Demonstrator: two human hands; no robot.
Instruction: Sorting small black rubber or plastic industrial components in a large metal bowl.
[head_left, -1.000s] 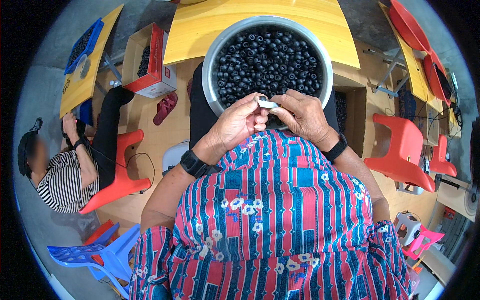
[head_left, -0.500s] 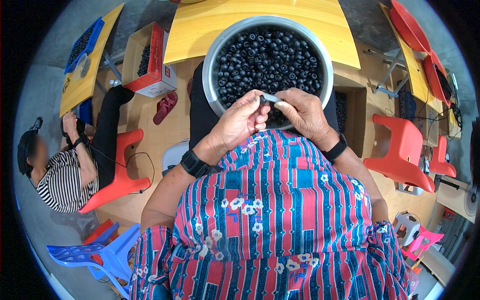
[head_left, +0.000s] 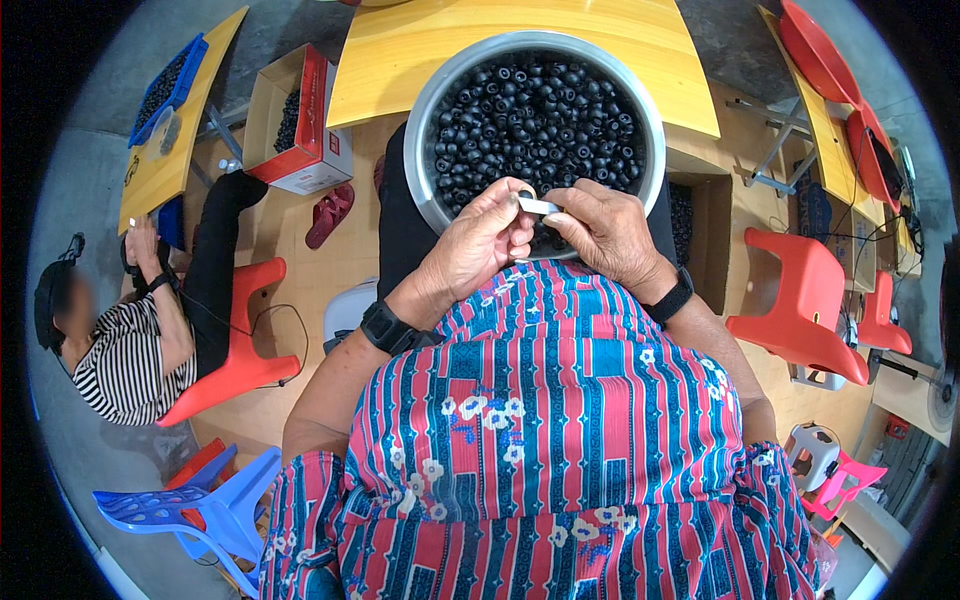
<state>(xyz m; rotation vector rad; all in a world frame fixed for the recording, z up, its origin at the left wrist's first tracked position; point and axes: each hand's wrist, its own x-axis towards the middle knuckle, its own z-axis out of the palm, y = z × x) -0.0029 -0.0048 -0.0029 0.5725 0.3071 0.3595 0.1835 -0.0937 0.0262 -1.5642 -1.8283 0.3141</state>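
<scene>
A wide metal basin (head_left: 655,150) sits over my legs, filled with small black ring-like parts (head_left: 540,120) that have holes through them. Above its near rim, my left hand (head_left: 488,225) pinches one black part (head_left: 526,195) between thumb and forefinger. My right hand (head_left: 608,222) grips a short, flat, pale blade-like tool (head_left: 538,206), its exact kind unclear. The tool lies across the black part, and its far end reaches my left thumb. Fingers hide much of both pieces.
A yellow table (head_left: 380,70) stands beyond the basin. An open carton (head_left: 270,130) is at left, another (head_left: 712,230) right of my legs. Red stools (head_left: 795,300) stand at right, a blue chair (head_left: 225,510) at lower left. A person in a striped top (head_left: 140,365) sits at left.
The pale tool has turned and slid left across the black part, showing its broad face towards my left thumb. My right hand has shifted slightly. The basin stays put.
</scene>
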